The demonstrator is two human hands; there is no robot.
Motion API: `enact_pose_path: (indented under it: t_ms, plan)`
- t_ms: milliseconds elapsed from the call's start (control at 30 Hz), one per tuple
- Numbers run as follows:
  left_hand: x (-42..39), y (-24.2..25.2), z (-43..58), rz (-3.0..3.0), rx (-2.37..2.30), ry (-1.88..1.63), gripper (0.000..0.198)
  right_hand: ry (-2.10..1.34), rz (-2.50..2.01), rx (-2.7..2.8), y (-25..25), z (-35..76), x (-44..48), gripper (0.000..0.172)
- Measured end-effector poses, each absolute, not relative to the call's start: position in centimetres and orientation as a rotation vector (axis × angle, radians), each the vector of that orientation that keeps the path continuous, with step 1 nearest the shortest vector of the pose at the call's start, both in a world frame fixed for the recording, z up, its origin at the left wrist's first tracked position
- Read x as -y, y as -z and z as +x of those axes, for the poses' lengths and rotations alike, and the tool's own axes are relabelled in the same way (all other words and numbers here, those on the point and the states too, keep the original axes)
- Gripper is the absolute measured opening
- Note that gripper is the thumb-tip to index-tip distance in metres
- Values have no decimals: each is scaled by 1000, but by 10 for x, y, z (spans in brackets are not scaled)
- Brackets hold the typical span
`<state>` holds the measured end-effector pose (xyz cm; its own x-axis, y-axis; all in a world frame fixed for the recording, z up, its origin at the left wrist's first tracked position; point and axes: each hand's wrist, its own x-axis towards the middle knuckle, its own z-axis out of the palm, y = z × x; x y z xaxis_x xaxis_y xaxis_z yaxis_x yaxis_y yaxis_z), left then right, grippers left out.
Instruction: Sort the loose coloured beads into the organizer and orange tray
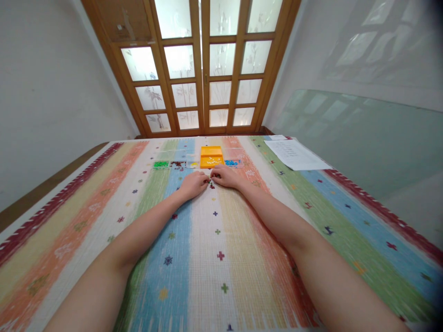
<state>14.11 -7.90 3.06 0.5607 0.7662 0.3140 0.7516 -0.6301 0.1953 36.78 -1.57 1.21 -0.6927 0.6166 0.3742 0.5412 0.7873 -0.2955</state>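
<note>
Orange box, lid open, with surrounding items

Inside the orange box: white pieces
Left of it, nearest first: yellow pieces, dark red pieces, green pieces
Right of it: blue pieces; farther right, paper
Just before it: left hand, right hand, close together, fingers curled; whether clamped on anything, cannot tell
Beneath it: striped cloth

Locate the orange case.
In the head view, the orange case sits open near centre, just beyond the right hand, with blue pieces on its right.
</note>
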Motion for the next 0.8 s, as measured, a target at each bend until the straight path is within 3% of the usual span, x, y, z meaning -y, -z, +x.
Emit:
enact_pose_path:
  t_ms: [367,567,800]
  plan:
    - [76,-27,135,2667,-1390,-648,20,-227,-851,2502,-9,368,14,10]
    - [57,-26,113,2340,-1627,-880,13,-240,-866,2497,-12,369,17,10]
    - [15,-11,61,1849,-1785,-1246,20,-233,-859,2494,-12,369,18,9]
